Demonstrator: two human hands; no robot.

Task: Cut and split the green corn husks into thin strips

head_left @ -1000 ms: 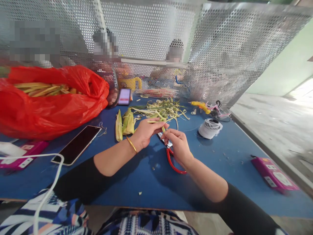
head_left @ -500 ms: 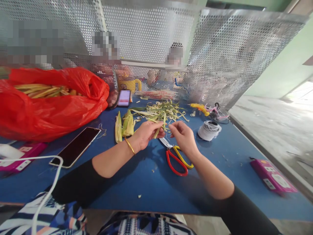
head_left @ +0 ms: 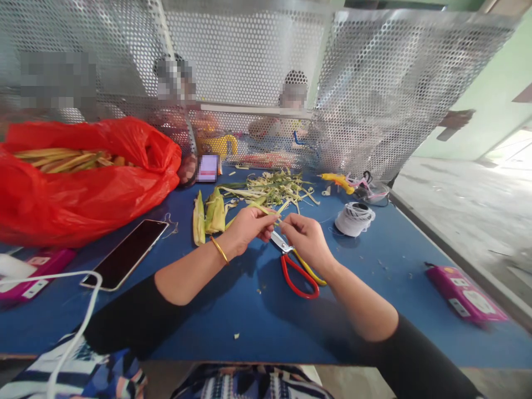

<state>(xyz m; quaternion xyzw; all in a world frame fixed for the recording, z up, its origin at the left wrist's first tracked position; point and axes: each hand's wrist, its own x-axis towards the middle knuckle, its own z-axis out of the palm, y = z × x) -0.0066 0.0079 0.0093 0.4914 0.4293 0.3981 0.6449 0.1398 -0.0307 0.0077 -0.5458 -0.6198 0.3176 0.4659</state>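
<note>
My left hand (head_left: 252, 226) is closed in a pinch on narrow, pale green plant strips (head_left: 262, 209) that look like husk. Close beside it, my right hand (head_left: 306, 237) has thumb and fingertips pinched together at the strips' near end. Exactly what lies between the right fingertips is too small to make out, though a strip runs up to them. Under the hands lie scissors (head_left: 285, 248) with one red and one yellow handle loop. Behind the hands spreads a heap of shredded green strips (head_left: 282, 188). Two folded husk pieces, one wide (head_left: 215, 213) and one narrow (head_left: 199, 223), lie left of my hands.
A red plastic bag (head_left: 95, 194) of dry strips fills the left. Around the blue table (head_left: 233, 310) lie a dark phone (head_left: 127, 255), a white thread spool (head_left: 354, 219), a yellow glue gun (head_left: 337, 182) and a magenta power strip (head_left: 465, 293). People sit behind the perforated screen (head_left: 245, 55).
My right hand has moved slightly left, closer to my left hand, and its fingertips now meet the strips. The strip that stood upright between the hands now slants. The view has shifted slightly.
</note>
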